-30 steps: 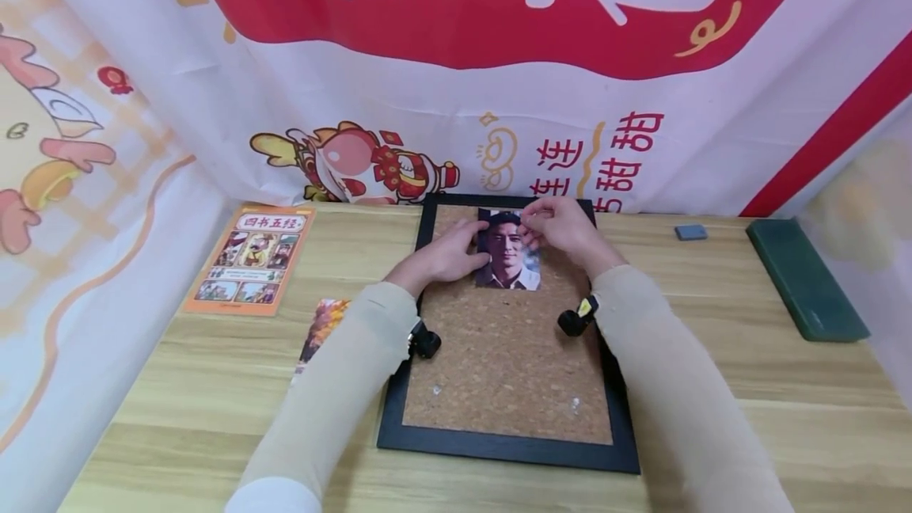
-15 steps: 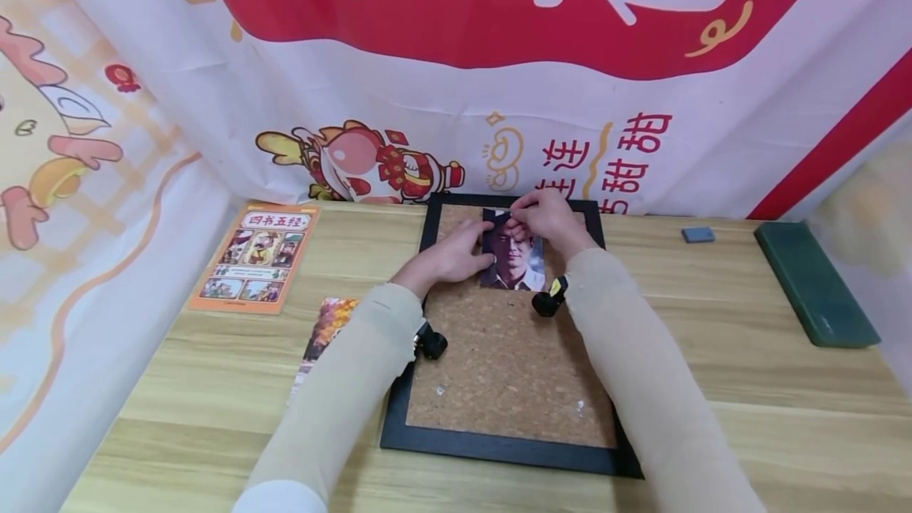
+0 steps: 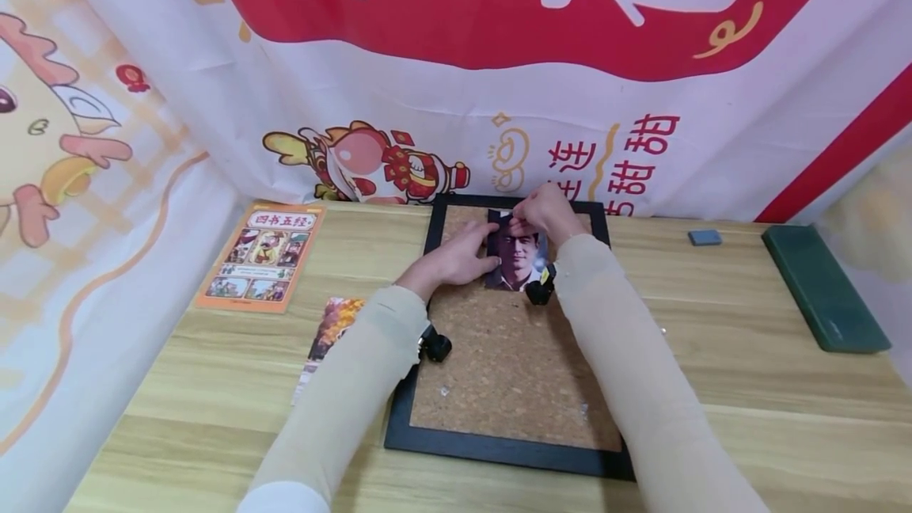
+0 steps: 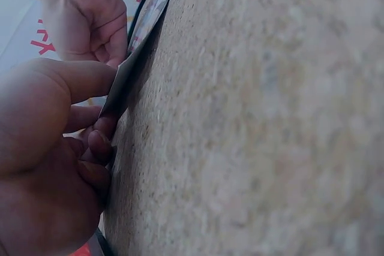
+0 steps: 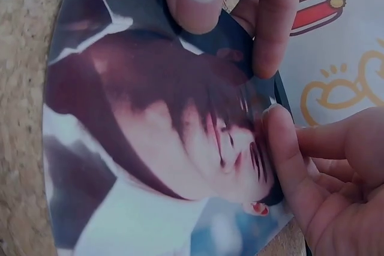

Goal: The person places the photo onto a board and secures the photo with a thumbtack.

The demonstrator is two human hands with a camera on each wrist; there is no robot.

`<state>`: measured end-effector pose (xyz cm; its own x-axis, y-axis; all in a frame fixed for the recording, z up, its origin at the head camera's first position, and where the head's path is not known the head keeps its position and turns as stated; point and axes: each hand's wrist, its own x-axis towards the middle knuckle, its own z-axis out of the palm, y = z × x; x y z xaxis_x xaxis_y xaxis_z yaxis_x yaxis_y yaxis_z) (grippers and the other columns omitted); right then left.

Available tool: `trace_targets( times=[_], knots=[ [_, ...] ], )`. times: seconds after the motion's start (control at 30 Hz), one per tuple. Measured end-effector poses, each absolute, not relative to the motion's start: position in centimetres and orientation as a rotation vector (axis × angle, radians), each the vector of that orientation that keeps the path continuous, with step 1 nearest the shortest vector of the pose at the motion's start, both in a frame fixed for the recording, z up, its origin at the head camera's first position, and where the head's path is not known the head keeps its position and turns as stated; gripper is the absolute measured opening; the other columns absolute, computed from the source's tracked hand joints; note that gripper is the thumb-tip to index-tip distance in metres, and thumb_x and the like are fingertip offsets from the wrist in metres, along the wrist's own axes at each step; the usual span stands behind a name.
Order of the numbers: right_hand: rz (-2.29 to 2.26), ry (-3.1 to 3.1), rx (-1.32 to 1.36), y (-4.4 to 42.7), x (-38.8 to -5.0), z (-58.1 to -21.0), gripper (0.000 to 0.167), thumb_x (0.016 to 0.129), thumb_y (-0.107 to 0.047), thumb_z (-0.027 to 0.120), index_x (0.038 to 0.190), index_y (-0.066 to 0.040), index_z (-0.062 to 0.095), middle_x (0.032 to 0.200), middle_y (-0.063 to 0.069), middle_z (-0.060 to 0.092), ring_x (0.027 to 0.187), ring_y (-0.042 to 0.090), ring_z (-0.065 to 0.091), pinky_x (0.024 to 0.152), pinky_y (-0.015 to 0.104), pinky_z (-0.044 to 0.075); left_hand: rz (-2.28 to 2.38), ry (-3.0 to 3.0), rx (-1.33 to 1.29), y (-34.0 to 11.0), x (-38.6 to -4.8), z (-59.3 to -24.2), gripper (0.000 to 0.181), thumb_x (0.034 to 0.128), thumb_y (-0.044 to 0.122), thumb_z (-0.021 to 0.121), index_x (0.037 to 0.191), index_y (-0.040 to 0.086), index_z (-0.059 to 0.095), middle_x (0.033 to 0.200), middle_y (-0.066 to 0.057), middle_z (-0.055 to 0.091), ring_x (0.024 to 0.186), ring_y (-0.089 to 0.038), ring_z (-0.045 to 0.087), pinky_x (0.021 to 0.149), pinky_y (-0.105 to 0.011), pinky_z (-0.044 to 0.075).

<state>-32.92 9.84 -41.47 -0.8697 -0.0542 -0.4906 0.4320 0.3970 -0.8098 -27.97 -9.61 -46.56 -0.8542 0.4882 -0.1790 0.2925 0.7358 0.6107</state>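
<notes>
A portrait photo print (image 3: 514,269) lies near the top of a black-framed cork board (image 3: 492,355). My left hand (image 3: 456,256) pinches its left edge; in the left wrist view the thumb is on the picture side of the print (image 4: 123,85) and curled fingers sit behind it. At the top edge my right hand (image 3: 552,210) has its fingers curled, and in the right wrist view its thumb (image 5: 281,142) presses on the photo's edge. Whether a small object is also between those fingertips is hidden. The print bends slightly away from the cork.
Two small clear bits (image 3: 444,392) sit low on the cork. An orange booklet (image 3: 260,258) and an autumn-coloured picture (image 3: 335,327), partly under the left sleeve, lie at left. A blue block (image 3: 704,237) and a green case (image 3: 825,289) lie at right; a printed cloth hangs behind.
My right hand has shifted left and in along the photo's top edge, its fingers curling more tightly there. My left hand keeps its place on the left edge. The head view has drifted slightly.
</notes>
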Motion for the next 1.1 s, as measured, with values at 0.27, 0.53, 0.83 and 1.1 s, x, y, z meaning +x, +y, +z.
trace_targets(
  times=[0.27,0.53,0.83,1.1],
  knots=[
    [-1.532,2.189,0.39,9.6,-33.2,-41.5,0.028,0.102,0.003,0.063,0.127,0.017,0.061,0.073,0.009,0.074,0.055,0.018,0.073,0.064,0.032,0.066,0.805,2.609,0.612,-9.5,-27.3,-45.2,0.069,0.1057,0.026,0.064,0.166,0.004,0.038,0.159,-0.021,0.046,0.152,-0.034,0.043,0.129,-0.049,0.035],
    [-1.388,2.355,0.441,9.8,-33.3,-42.7,0.055,0.102,-0.011,0.074,0.146,0.01,0.05,0.058,0.002,0.066,0.042,0.014,0.064,0.048,0.03,0.059,0.765,2.603,0.57,-9.4,-27.3,-45.1,0.07,0.1049,0.027,0.066,0.166,0.006,0.039,0.149,-0.017,0.051,0.142,-0.031,0.048,0.126,-0.045,0.038],
    [-1.354,2.332,0.488,10.5,-32.8,-43.3,0.029,0.103,-0.027,0.076,0.097,0.0,0.071,0.055,-0.001,0.063,0.042,0.013,0.063,0.048,0.03,0.058,0.714,2.64,0.565,-9.5,-28.4,-47.4,0.072,0.1033,0.032,0.068,0.166,0.008,0.04,0.142,-0.014,0.053,0.136,-0.028,0.049,0.123,-0.046,0.042],
    [-1.432,2.29,0.417,11.1,-32.3,-43.4,0.023,0.106,-0.022,0.071,0.095,-0.002,0.072,0.058,-0.002,0.063,0.047,0.012,0.063,0.05,0.03,0.058,0.724,2.633,0.538,-9.3,-28.7,-47.4,0.073,0.1025,0.034,0.069,0.165,0.01,0.041,0.151,-0.013,0.052,0.147,-0.028,0.046,0.127,-0.047,0.038]
  ],
)
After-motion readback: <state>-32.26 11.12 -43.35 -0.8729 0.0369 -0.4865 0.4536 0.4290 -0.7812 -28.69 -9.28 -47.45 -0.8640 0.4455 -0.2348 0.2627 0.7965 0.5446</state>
